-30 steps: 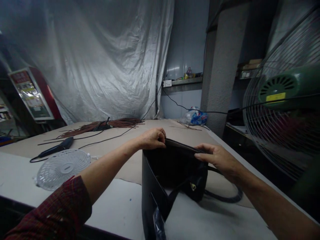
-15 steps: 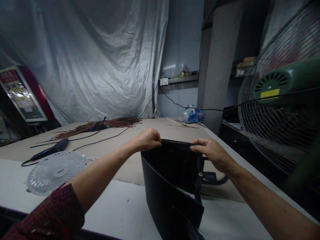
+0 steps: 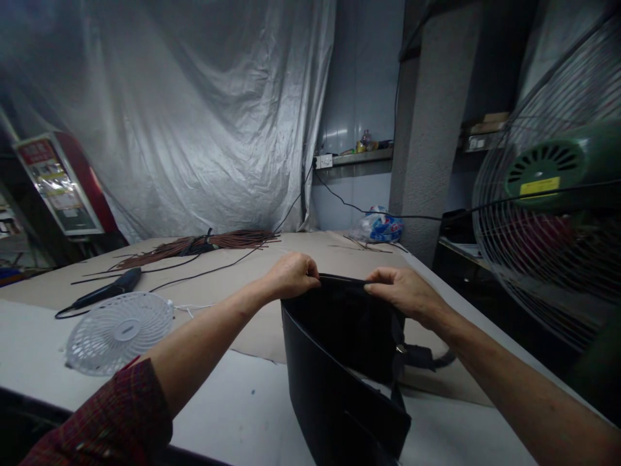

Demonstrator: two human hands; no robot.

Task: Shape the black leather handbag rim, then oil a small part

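Note:
A black bag (image 3: 334, 382) stands upright on the table in front of me, its mouth gaping and its inside dark. My left hand (image 3: 294, 275) pinches the far rim of the bag near its left end. Further right along that same rim, my right hand (image 3: 405, 292) grips the edge between thumb and fingers. A black strap (image 3: 420, 356) with a small metal fitting sticks out at the bag's right side, below my right hand. The bag's lower front is cut off by the bottom of the view.
A white fan grille (image 3: 123, 331) lies left of my forearm, with a black handheld tool (image 3: 109, 288) behind it. Bundled brown strips (image 3: 208, 243) lie further back. A blue-and-white plastic bag (image 3: 381, 226) sits at the far right. A large green fan (image 3: 548, 168) stands at right.
My right hand has slid slightly left along the rim, closer to my left hand. The whole scene has shifted a little to the right in view.

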